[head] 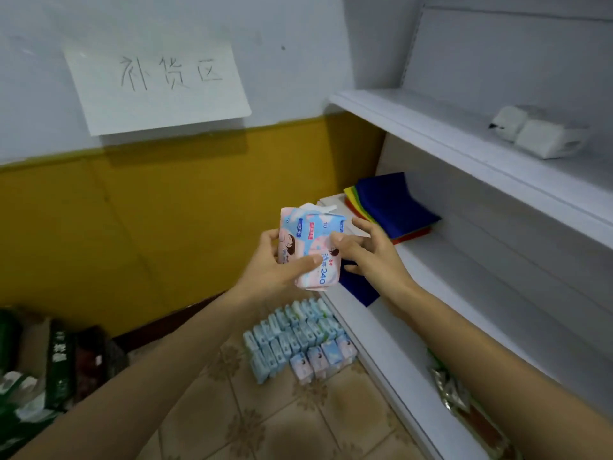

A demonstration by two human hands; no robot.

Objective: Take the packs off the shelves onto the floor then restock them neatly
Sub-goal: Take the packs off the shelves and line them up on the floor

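Left hand: gripping the pink-and-blue soft plastic packs from the left, thumb laid across the front, fingers wrapped behind.
Right hand: pinching the same packs at their right edge, thumb on the printed face, index finger behind the top corner, other fingers loosely spread.
Held packs: looks like two pressed together, upright, in the air just off the front left corner of the white middle shelf.
Floor stock: light-blue and pink packs in tight rows on the brown patterned floor tiles, against the shelf unit's base, below the hands.
Middle shelf: stack of folded coloured cloths, dark blue on top, at the left end; loose dark blue cloth at the front edge, partly under the right hand.
Upper shelf: one white wrapped bundle.
Lower shelf: green-and-gold packet, partly hidden by the right forearm.
Wall: white paper sign with handwritten characters.
Floor left: dark green bags and cartons, blurred.
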